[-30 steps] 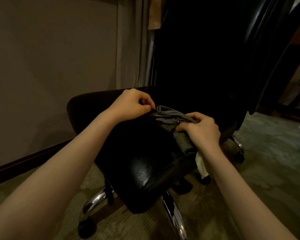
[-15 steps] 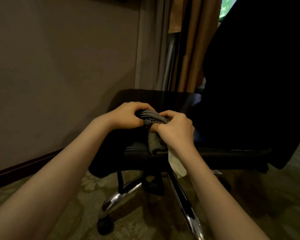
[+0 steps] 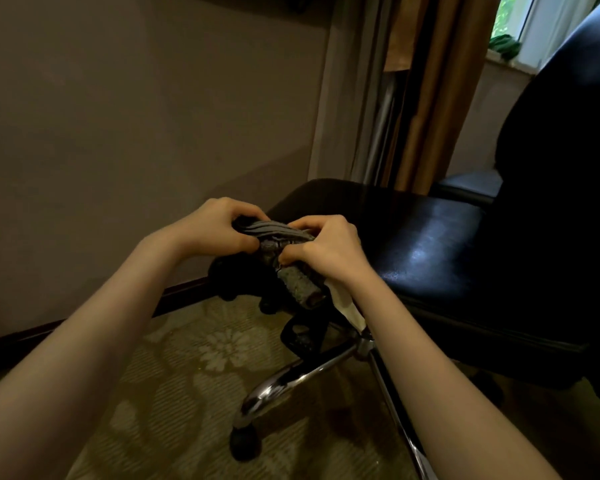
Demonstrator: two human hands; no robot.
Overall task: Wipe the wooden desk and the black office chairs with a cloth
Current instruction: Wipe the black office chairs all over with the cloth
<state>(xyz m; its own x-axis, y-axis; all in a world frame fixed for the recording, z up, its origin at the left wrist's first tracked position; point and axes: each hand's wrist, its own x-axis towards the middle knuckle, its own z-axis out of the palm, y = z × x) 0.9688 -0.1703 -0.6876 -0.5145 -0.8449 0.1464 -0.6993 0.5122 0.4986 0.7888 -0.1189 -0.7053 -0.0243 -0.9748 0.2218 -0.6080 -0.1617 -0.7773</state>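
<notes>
Grey cloth [image 3: 293, 287], thick and nubbly like towelling, is bunched into a rough roll between a person's two bare hands, at the near corner of a black office chair [image 3: 430, 237]; whether it touches the seat cannot be told. The left hand [image 3: 219, 230] curls its fingers round the upper end of the cloth, where the fabric gathers into soft ridged folds. The right hand [image 3: 326, 251] grips the middle, thumb and fingers pinching the folds, and the rolled lower end pokes out below it like a stubby tube. A pale, flat tag [image 3: 347, 308] hangs beneath the right wrist. Both forearms are bare and reach in from the bottom corners of the view. The chair's seat is padded, smooth and glossy like leather, with a soft sheen across its top; its tall curved backrest [image 3: 561, 150] rises dark at the right. Beneath the seat, polished chrome legs [image 3: 291, 379] spread outward, mirror-bright, one ending in a round black caster [image 3: 245, 445]. The floor is carpet [image 3: 187, 358], olive-toned with a woven pale flower pattern. A plain matt wall [image 3: 136, 116] stands at the left, edged at the floor by a dark skirting board [image 3: 184, 292]. Long curtains [image 3: 430, 98], one grey and one tan, hang in straight pleats in the corner, and a strip of bright window [image 3: 513, 22] shows top right.
</notes>
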